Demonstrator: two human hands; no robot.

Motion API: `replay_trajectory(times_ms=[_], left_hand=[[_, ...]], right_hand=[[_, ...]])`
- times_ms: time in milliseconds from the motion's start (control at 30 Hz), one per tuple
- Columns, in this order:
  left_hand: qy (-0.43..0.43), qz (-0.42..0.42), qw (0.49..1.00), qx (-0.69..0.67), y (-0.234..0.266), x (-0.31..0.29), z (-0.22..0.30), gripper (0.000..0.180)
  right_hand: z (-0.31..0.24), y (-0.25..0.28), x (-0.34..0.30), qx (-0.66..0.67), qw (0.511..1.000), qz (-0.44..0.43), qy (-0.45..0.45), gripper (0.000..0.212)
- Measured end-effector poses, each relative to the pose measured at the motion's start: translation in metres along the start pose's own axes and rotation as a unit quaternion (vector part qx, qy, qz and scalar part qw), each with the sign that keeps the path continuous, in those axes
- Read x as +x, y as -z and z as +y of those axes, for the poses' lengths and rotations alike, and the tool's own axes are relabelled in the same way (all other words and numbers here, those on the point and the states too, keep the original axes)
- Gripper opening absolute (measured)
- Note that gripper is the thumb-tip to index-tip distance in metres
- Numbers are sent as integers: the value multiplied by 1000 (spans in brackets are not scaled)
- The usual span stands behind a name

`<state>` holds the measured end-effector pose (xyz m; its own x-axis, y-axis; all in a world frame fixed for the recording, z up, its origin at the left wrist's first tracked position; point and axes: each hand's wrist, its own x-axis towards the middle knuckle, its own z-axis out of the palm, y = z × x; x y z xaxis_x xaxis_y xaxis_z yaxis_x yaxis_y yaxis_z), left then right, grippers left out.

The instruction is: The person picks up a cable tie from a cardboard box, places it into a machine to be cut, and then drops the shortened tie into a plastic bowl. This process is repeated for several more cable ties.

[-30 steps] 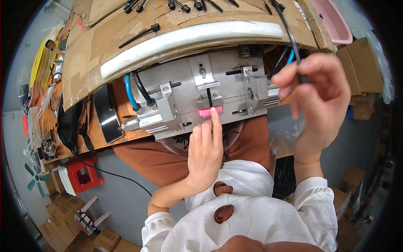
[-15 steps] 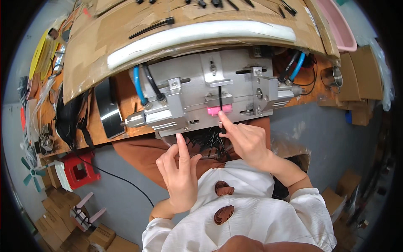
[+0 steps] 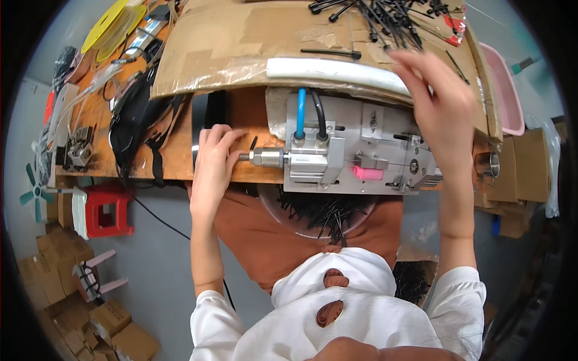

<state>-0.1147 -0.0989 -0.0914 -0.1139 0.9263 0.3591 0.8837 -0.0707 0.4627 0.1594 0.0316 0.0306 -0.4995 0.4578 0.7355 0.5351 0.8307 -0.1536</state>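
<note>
My right hand [image 3: 442, 99] is raised over the cardboard, blurred, with thumb and fingers apart. Its fingertips are close to a pile of black thin-stemmed pieces with thick heads [image 3: 385, 24]. On the left, my left hand [image 3: 212, 159] is at the table's front edge beside a dark flat phone-like slab [image 3: 201, 114]. Its fingers are loosely bent and apart, by the end of a metal air cylinder [image 3: 268, 157]. The cylinder belongs to a metal clamping fixture [image 3: 355, 144] with a pink block [image 3: 367, 173] at its front. My right forearm hides part of the fixture's right side.
A clear tub [image 3: 361, 222] of black pieces rests on my lap. Across the cardboard's front edge runs a white padded strip [image 3: 331, 69]. A black bag [image 3: 135, 105] lies on the left, a metal cup [image 3: 486, 163] on the right. Blue and black hoses [image 3: 301, 111] rise from the fixture.
My right hand has left the fixture and moved up to the far pile; the black piece is gone from the fixture. My left hand has moved left onto the table edge. The view has shifted.
</note>
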Motion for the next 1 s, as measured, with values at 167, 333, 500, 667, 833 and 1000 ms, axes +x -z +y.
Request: replay_trajectory(times_ms=[167,333,500,667,833,1000], left_hand=[[-24,-65,997,-30,-11,3,-4,41],[-34,-33,990,-134,-33,6,4,29],[18,59,995,-75,-25,0,0,12],[-72,224,968,-88,16,-4,72,18],[-328,125,924,-154,6,37,149,35],[-373,21,897,-234,-22,93,184,42]], right_hand=[[17,-25,39,-20,998,-55,25,14],[23,-61,44,-14,980,-195,36,6],[3,-36,24,64,991,-116,4,10],[-39,3,-33,487,783,-268,-279,23],[-28,9,-66,561,752,-212,-272,31],[14,36,-72,310,926,-59,-206,13]])
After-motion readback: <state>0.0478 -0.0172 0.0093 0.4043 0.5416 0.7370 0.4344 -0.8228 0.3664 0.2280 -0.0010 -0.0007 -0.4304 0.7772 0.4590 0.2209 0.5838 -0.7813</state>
